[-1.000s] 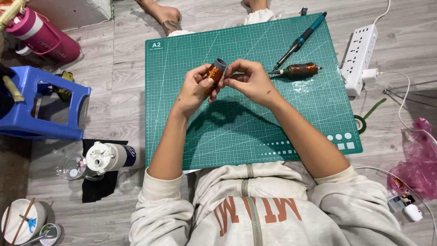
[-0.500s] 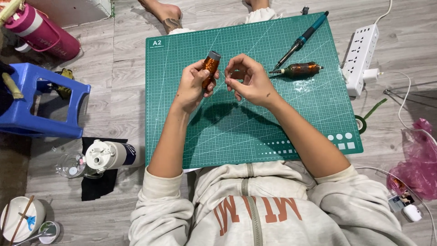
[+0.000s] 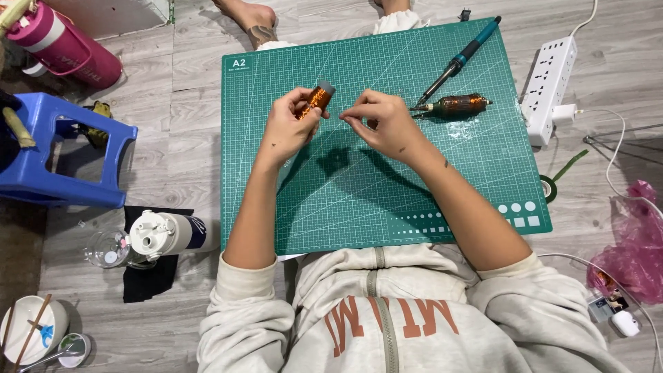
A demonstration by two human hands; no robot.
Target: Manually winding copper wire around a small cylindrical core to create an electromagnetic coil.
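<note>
My left hand (image 3: pixel 289 128) holds a small copper-wound motor armature (image 3: pixel 318 98) above a green cutting mat (image 3: pixel 345 207). Just to the right of it, my right hand (image 3: pixel 378 123) has thumb and forefinger pinched together; whether a thin wire sits between them cannot be made out. A second copper-wound armature (image 3: pixel 456 105) lies on the mat to the right, with a teal-handled soldering iron (image 3: pixel 461 59) beside it.
A white power strip (image 3: pixel 551 88) lies right of the mat, with a tape roll (image 3: pixel 549 188) and a pink bag (image 3: pixel 639 242) further right. A blue stool (image 3: pixel 65 148), a pink bottle (image 3: pixel 65 45) and a white bottle (image 3: pixel 169 233) are left. Another person's feet (image 3: pixel 252 15) are beyond the mat.
My hands have drawn apart: the left tilted the armature upright and the right moved away to the right with fingers pinched.
</note>
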